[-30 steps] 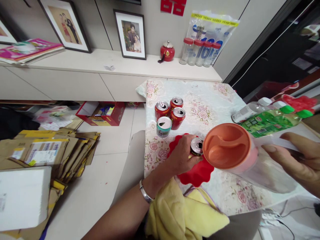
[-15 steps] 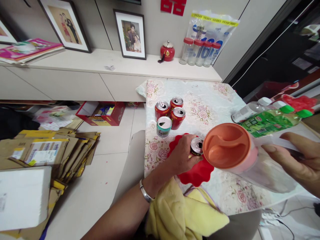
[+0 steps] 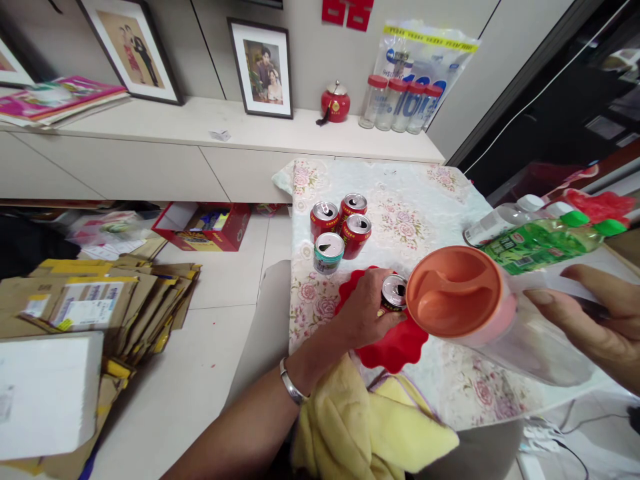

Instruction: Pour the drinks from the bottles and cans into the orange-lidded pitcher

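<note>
My left hand point(image 3: 370, 307) is wrapped round an opened drink can point(image 3: 394, 292) with a dark rim, over a red scalloped tray point(image 3: 393, 353). On the right, my right hand point(image 3: 595, 320) grips the handle of a clear pitcher point(image 3: 540, 350) with an orange lid point(image 3: 453, 293). The pitcher is tilted, its lid end close beside the can. Whether any liquid flows between them I cannot tell. Behind my left hand stand several opened cans: red ones point(image 3: 355, 237) and a shorter green-and-silver one point(image 3: 329, 253).
A yellow cloth point(image 3: 360, 427) lies in front, by my lap. Several bottles point(image 3: 535, 243) with green and white caps lie at the table's right. The flowered tablecloth point(image 3: 400, 213) reaches back to a white cabinet point(image 3: 280, 137) bearing glass jars point(image 3: 399, 107). Flattened cartons point(image 3: 120, 313) are stacked on the left.
</note>
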`<state>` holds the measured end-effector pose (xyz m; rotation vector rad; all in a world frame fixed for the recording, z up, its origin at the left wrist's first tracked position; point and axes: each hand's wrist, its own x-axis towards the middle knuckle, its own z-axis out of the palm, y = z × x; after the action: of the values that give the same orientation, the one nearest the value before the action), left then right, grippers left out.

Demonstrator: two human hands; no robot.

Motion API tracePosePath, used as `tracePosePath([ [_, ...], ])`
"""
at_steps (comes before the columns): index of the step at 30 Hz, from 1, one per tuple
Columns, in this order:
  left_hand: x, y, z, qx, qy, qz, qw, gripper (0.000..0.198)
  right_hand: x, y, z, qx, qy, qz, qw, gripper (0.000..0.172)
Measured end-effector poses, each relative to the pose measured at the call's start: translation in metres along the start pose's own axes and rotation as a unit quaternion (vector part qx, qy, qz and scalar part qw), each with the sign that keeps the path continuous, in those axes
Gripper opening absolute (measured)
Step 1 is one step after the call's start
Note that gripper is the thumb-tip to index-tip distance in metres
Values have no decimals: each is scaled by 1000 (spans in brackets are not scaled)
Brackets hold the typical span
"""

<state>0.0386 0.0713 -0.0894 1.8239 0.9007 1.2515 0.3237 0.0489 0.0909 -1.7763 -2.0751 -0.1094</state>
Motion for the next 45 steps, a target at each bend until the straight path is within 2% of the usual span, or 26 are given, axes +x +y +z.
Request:
tracePosePath([
  [10,-1,0,0,-16,-2,-6,1000,61,-1,1,0,6,14,-7,1000,52],
  [17,0,1,-1,-10,-7,-12,1000,62,0,-2,-1,5,6,0,1000,56],
  [22,0,2,-1,-5,-9,-16,1000,64,-1,-1,-2,9,8,-10,1000,52],
  [39,0,4,-2,-20,-12,-29,999,64,0,-4,-1,10,18,-2,1000,55],
  [45,0,4,-2,-16,-8,-25,1000,64,-2,-1,-2,-10,-8,0,1000,57],
])
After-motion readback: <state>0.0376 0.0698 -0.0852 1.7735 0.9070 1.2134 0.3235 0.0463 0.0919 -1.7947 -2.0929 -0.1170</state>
